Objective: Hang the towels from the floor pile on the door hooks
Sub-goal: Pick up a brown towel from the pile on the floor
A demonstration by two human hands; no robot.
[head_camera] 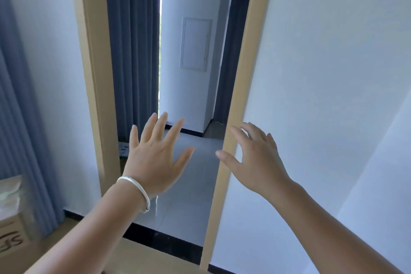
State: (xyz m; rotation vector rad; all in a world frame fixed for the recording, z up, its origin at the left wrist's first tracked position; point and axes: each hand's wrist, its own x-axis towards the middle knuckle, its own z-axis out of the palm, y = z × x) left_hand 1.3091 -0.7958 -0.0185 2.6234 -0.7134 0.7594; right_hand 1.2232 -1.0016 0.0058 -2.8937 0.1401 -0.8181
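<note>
Both of my hands are raised in front of an open doorway with a tan frame [240,87]. My left hand [155,153], with a silver bangle at the wrist, has its fingers spread and holds nothing. My right hand [251,158] is open too, fingers loosely bent, right at the frame's right post; I cannot tell if it touches it. No towels, no floor pile and no door hooks are in view.
Blue curtains hang at the far left [20,107] and inside the doorway [133,46]. A cardboard box [11,224] stands at the lower left. Beyond a black threshold strip [164,242] lies a grey tiled hallway with a white wall panel [195,44].
</note>
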